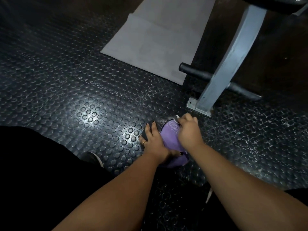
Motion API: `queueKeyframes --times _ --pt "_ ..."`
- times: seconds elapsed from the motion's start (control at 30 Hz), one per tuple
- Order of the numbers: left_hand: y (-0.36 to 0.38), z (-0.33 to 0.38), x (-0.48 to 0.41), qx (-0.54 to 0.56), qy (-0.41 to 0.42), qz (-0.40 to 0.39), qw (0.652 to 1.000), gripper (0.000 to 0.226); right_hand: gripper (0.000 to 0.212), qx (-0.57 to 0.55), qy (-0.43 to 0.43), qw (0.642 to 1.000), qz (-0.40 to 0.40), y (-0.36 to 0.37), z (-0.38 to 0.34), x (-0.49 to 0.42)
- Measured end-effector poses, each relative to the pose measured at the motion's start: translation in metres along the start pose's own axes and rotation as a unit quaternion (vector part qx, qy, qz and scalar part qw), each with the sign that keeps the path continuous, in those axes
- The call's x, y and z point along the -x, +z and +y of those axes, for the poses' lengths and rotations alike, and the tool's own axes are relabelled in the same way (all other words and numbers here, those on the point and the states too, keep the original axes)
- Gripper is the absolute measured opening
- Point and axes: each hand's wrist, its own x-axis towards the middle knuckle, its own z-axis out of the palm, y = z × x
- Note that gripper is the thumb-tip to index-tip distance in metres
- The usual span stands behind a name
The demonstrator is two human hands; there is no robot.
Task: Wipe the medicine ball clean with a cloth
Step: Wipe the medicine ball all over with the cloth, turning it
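Observation:
The purple medicine ball (171, 139) lies on the studded rubber floor just in front of me. A dark grey cloth (149, 129) covers its left side. My left hand (153, 140) lies on that cloth with its fingers spread and fairly straight, pressing it to the ball. My right hand (189, 131) sits on the ball's upper right with its fingers curled over the far edge, gripping the ball. A pale strip shows at its fingertips; I cannot tell what it is. Both hands and forearms hide much of the ball.
A grey metal bench leg (233, 52) with a bolted base plate (198, 107) stands right behind the ball, and a black padded bar (195, 72) crosses it. A grey mat (155, 39) lies farther back. My shoe (92, 158) and dark-trousered leg are at the left.

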Motion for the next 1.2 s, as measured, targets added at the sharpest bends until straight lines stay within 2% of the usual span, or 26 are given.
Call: queueKeyframes --times 0.17,0.23,0.3,0.37,0.43,0.53,0.63,0.7,0.8,0.87,0.93,1.0,1.07,1.2 --pt "-0.001 0.002 -0.005 -0.017 0.017 0.018 1.0 0.116 0.056 0.021 -0.118 0.992 -0.043 -0.002 -0.03 0.031" --pt "0.001 0.0 -0.004 -0.032 0.027 0.017 0.999 0.125 0.057 0.045 -0.149 0.986 -0.057 -0.003 -0.024 0.031" --pt "0.001 -0.003 0.0 -0.028 0.026 0.006 0.999 0.144 0.051 0.064 -0.158 0.984 -0.051 -0.001 -0.011 0.023" --pt "0.0 -0.004 0.004 -0.017 0.006 -0.007 1.0 0.155 0.038 0.067 -0.121 0.99 -0.034 -0.002 -0.002 0.009" --pt "0.0 -0.004 0.009 -0.028 -0.005 -0.009 1.0 0.158 0.036 0.055 -0.078 0.995 -0.037 -0.005 0.003 -0.007" --pt "-0.001 -0.01 0.005 -0.021 0.001 0.001 1.0 0.161 0.035 0.035 -0.071 0.995 -0.061 -0.003 0.002 -0.017" --pt "-0.002 -0.015 0.002 -0.01 0.001 0.005 1.0 0.163 0.03 0.03 -0.086 0.995 -0.04 0.003 -0.003 -0.006" --pt "-0.003 -0.016 0.001 -0.007 0.003 0.004 1.0 0.162 0.034 0.014 -0.114 0.993 -0.029 0.006 -0.007 0.01" --pt "-0.005 -0.015 0.0 0.016 0.01 0.01 1.0 0.138 0.045 0.013 -0.201 0.978 -0.051 0.01 -0.014 0.031" --pt "-0.005 -0.016 -0.001 0.023 0.021 0.018 0.999 0.127 0.045 0.023 -0.232 0.97 -0.066 0.012 -0.017 0.037" --pt "-0.004 -0.017 0.001 0.03 0.019 0.014 0.999 0.136 0.049 0.031 -0.245 0.967 -0.069 0.011 -0.016 0.034" --pt "-0.002 -0.019 0.001 0.025 0.009 0.012 1.0 0.15 0.049 0.036 -0.22 0.973 -0.058 0.011 -0.014 0.025" --pt "0.0 -0.021 0.001 0.002 0.004 0.011 1.0 0.161 0.042 0.023 -0.152 0.987 -0.034 0.01 -0.011 0.011" --pt "0.001 -0.018 -0.003 0.006 0.004 0.011 1.0 0.165 0.042 0.004 -0.103 0.994 -0.038 0.006 -0.008 -0.011"
